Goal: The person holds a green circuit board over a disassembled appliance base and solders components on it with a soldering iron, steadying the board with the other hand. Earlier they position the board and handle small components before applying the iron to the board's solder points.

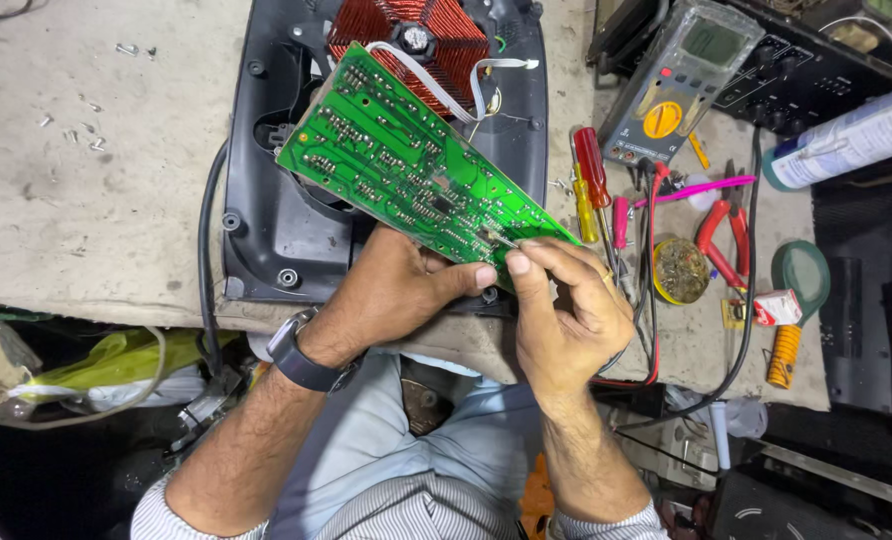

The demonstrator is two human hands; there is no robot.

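Here we hold the long green printed circuit board solder side up, tilted over the open black plastic appliance base whose copper-red wound coil shows at 12 o'clock. Our left hand has its grip closed on the board's near edge, thumb on top. Our right hand pinches a thin metal probe tip between thumb and forefinger, its point touching the board close to that same end.

To do this well, we judge, the left hand should brace the board so it cannot rock, and the right should rest its heel against the left for steadiness. The tip should land on one solder joint only, never bridging two neighbours. White ribbon wires run from the board to the base, so we should not pull the board further.

As for containers: a small round yellow tin sits on the desk at 3 o'clock from the hands, filled with a dark, crusted mass, possibly flux or solder paste. A white cylindrical spray can lies at 2 o'clock; its contents are hidden. Loose screws lie scattered at 10 o'clock.
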